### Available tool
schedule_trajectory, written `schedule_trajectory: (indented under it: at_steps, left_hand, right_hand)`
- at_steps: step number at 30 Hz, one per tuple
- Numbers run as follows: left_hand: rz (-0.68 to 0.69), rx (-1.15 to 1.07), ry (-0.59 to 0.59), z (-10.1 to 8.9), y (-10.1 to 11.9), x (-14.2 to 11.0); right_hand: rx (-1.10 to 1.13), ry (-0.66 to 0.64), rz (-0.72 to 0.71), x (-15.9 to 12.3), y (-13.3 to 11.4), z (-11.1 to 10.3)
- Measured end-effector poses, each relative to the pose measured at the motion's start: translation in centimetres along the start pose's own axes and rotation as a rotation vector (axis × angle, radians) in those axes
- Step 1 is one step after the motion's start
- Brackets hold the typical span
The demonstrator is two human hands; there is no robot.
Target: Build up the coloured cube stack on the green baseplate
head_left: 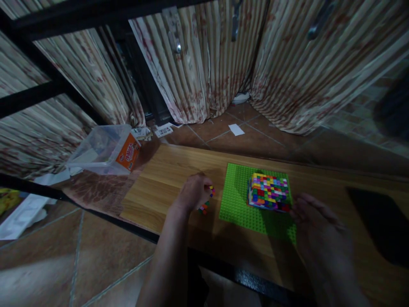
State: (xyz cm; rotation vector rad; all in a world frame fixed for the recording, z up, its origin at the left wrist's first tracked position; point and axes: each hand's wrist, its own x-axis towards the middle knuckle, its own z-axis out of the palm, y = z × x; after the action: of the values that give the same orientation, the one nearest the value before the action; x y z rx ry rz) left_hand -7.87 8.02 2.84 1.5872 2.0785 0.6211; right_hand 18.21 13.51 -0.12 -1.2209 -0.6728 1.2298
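Observation:
A block of small multicoloured building bricks [267,192] stands on a green studded baseplate [234,200]. Left of the plate is my left hand [195,192], its fingers curled together at the tips. Several loose bricks [204,207] lie by that hand, partly covered by it. More coloured bricks [211,191] show right at its fingertips; whether they are gripped or lying on the table is unclear. My right hand [321,224] is at the plate's right edge, fingers loosely bent and dim. Its fingertips are close to a dark red brick [285,207] at the block's lower right corner.
The wooden table [153,179] has a dark flat object [380,221] on its right part. A clear plastic bin [99,149] with an orange label stands beyond the left end. Papers [236,129] lie on the tiled floor before striped curtains [204,64].

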Motion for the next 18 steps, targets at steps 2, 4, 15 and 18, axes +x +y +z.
schedule_trajectory:
  at_steps: [2,4,15,18]
  left_hand:
    - [-0.018,0.076,-0.023,0.1,0.5,0.0]
    - [-0.055,0.111,-0.045,0.2,0.8,0.0]
    - [-0.027,0.129,-0.052,0.3,0.4,0.0]
    - [0.005,0.102,-0.022,0.1,0.3,0.0]
  right_hand:
    - [-0.014,0.000,0.011,0.0,0.0,0.1]
    - [-0.017,0.005,0.019,0.0,0.0,0.2]
    - [0.048,0.066,0.119,-0.3,-1.1,1.2]
    - [0.040,0.069,0.105,-0.3,-1.2,1.1]
